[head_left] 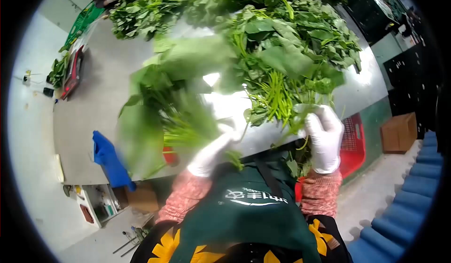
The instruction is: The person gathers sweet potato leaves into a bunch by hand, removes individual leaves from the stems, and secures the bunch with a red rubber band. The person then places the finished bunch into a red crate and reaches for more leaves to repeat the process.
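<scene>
My left hand point(213, 151), in a white glove, is closed around the stems of a bunch of leafy greens point(181, 129) and blurred by motion. The broad leaves of that bunch fan out to the left and away from me, also smeared. On the right, my right hand point(324, 138), gloved in white too, pinches a leafy green stem point(304, 117) between thumb and fingers, over the table's near edge. Just beyond it lies a heap of greens point(277, 91), with cut stem ends facing me.
More greens point(300, 23) cover the far part of the metal table point(94, 103). A red-lit scale point(72, 75) stands at left, a blue object point(112, 162) at the near-left edge. A red crate point(353, 143) and cardboard box point(399, 132) are at right. Another person's hand point(111, 0) shows at the far left.
</scene>
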Demonstrator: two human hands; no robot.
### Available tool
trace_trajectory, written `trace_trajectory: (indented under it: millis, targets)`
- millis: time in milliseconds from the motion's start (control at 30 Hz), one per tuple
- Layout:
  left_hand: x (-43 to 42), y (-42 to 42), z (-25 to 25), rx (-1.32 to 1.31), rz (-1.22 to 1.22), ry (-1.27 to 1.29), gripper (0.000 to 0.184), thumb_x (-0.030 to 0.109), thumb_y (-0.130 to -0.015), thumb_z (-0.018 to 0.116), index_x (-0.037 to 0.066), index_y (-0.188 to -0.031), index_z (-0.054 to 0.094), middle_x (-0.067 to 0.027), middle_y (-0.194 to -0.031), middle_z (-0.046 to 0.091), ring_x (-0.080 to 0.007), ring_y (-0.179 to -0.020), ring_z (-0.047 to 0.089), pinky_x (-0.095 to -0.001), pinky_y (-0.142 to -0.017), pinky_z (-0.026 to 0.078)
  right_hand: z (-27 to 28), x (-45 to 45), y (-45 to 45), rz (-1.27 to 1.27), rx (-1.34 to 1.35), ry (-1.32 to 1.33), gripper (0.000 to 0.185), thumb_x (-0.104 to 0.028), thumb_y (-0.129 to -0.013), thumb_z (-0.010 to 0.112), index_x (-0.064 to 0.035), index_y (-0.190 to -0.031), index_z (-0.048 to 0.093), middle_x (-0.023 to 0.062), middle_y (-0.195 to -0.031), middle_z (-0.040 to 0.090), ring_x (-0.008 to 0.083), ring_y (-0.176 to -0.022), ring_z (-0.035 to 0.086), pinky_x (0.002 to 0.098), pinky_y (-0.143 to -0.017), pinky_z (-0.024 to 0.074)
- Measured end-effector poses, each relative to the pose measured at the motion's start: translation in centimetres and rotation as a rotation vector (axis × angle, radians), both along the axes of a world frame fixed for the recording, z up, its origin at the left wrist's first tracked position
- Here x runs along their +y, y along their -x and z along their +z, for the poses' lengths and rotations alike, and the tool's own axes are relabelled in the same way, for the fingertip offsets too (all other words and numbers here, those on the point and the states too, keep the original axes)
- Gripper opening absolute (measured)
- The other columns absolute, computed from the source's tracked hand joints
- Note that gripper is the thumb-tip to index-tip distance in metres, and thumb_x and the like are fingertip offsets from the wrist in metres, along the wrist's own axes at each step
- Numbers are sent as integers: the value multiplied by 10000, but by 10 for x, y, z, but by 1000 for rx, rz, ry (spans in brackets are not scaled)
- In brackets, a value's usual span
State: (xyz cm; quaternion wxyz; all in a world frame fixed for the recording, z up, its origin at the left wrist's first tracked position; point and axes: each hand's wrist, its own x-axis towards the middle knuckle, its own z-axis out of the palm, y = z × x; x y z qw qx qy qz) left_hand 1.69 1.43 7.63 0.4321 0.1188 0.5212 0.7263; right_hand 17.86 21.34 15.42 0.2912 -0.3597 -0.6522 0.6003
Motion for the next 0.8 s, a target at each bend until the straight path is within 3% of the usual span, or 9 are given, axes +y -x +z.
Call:
trace_trajectory:
  millis: [100, 133, 167, 233, 300, 433, 600, 700, 800]
  targets:
    - [-2, 6, 1, -54, 92, -32, 100, 100, -898, 639, 16, -913, 587, -74, -718, 613, -166, -649, 576, -303, -659, 480, -25, 58, -77, -201, -205, -218, 148, -31, -933, 604, -11, -1074, 642, 42, -845, 675, 89, -662, 580, 232, -602, 472]
    - [-1, 7, -4, -28, 102, -18, 109, 106, -898, 636, 17, -886, 574, -62, -687, 582, -159, -618, 543, -297, -628, 454, -29, 77, -101, -107, -579, -793, 214, -74, -911, 633, -41, -1122, 642, 105, -856, 692, 186, -699, 646, 297, -649, 505]
    - [0, 8, -9, -1, 110, -1, 125, 113, -898, 633, 19, -858, 561, -50, -655, 550, -151, -588, 511, -291, -597, 428, -28, 75, -112, -184, -982, -827, 285, -84, -882, 662, -49, -1163, 638, 124, -927, 693, 233, -832, 683, 339, -751, 531]
    - [6, 3, -7, -38, 35, -28, 136, 113, -898, 626, 25, -832, 545, -35, -630, 505, -145, -565, 473, -287, -572, 394, -38, 72, -113, -268, -1059, -1062, 287, -96, -872, 671, -44, -1153, 650, 143, -1012, 694, 275, -898, 686, 357, -788, 532]
    - [15, -2, -4, -54, -17, -27, 147, 114, -896, 623, 29, -814, 535, -25, -617, 475, -141, -552, 447, -284, -557, 371, -41, 60, -88, -183, -594, -947, 228, -139, -870, 678, -78, -1090, 682, 117, -989, 679, 293, -894, 668, 351, -777, 530]
    - [15, -10, 5, -60, -38, -8, 167, 121, -893, 628, 34, -796, 524, -27, -627, 467, -144, -553, 438, -289, -562, 368, -71, 55, -19, -36, -328, -831, 167, -113, -861, 664, -90, -1025, 688, 106, -907, 653, 284, -811, 651, 343, -726, 520]
    - [2, -9, 6, -2, 37, -38, 175, 126, -900, 633, 43, -797, 518, -27, -627, 459, -145, -551, 429, -293, -565, 369, -151, 100, 20, -51, -361, -935, 162, -84, -814, 725, -20, -948, 662, 117, -887, 597, 254, -807, 618, 328, -728, 500]
    - [1, -9, 7, -19, 109, -12, 142, 112, -904, 627, 41, -822, 534, -27, -623, 460, -146, -550, 438, -292, -560, 376, -121, 77, 24, -101, -133, -786, 125, -16, -804, 720, -15, -916, 665, 79, -863, 586, 184, -725, 585, 281, -667, 480]
    - [6, -11, 1, -32, 135, 1, 126, 107, -901, 631, 37, -839, 547, -25, -622, 462, -147, -551, 442, -290, -554, 377, -97, 55, 16, -124, -103, -733, 132, -7, -801, 688, -55, -924, 680, 115, -866, 635, 277, -739, 648, 329, -682, 522]
